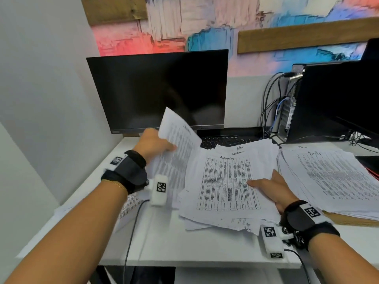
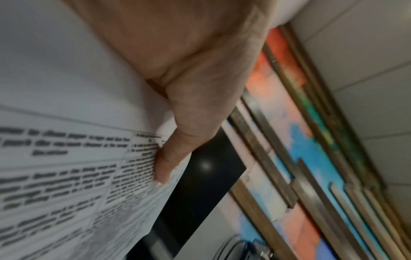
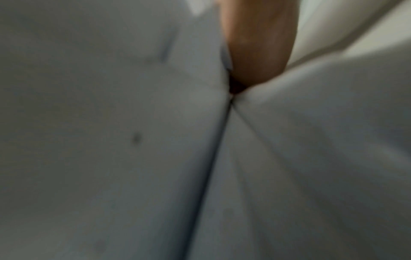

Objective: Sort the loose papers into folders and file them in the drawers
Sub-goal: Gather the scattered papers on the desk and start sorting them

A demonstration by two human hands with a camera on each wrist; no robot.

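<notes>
A messy pile of printed sheets (image 1: 223,187) lies mid-desk, its top sheet marked "Admin". My right hand (image 1: 270,187) holds the pile's right edge, thumb across the top sheet; in the right wrist view a finger (image 3: 258,52) is tucked between blurred paper layers (image 3: 111,140). My left hand (image 1: 164,145) pinches one printed sheet (image 1: 178,140) and holds it raised and tilted, left of the pile and in front of the monitor. The left wrist view shows the thumb (image 2: 169,158) pressed on that sheet (image 2: 66,158). No folder or drawer is plainly in view.
A second stack marked "Tasks" (image 1: 332,177) rests on a brown board (image 1: 348,220) at right. More sheets (image 1: 131,203) lie under my left forearm. Behind stand a dark monitor (image 1: 158,91), a keyboard (image 1: 225,140) and a black computer tower (image 1: 328,103) with cables.
</notes>
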